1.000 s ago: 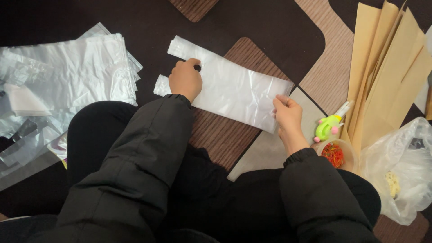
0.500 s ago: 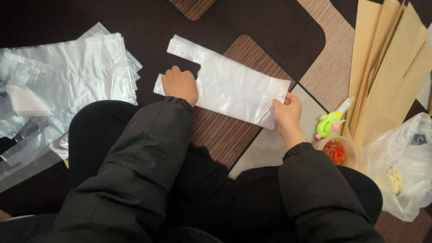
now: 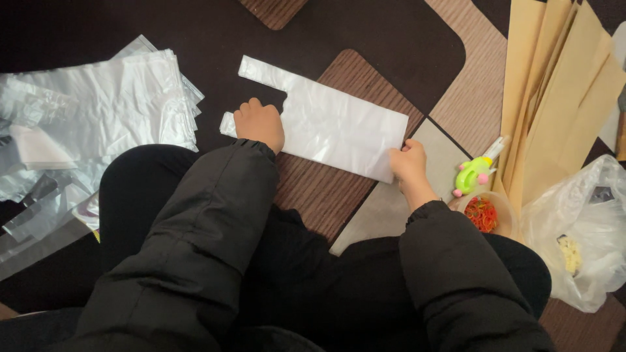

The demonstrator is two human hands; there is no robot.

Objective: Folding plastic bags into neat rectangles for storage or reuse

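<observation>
I've got a thin white plastic carrier bag lying flat on the patterned brown rug in front of my knees. My left hand presses down, clenched, on its handle end; my right hand pinches the bottom edge. Best to keep it taut so it folds without wrinkles.

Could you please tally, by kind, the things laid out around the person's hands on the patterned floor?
Flat translucent plastic bag under both hands: 1
Pile of translucent plastic bags: 1
Stack of tan paper sheets: 1
Green toy-like gadget: 1
Bowl of red-orange rubber bands: 1
White plastic sack: 1
Total: 6
</observation>
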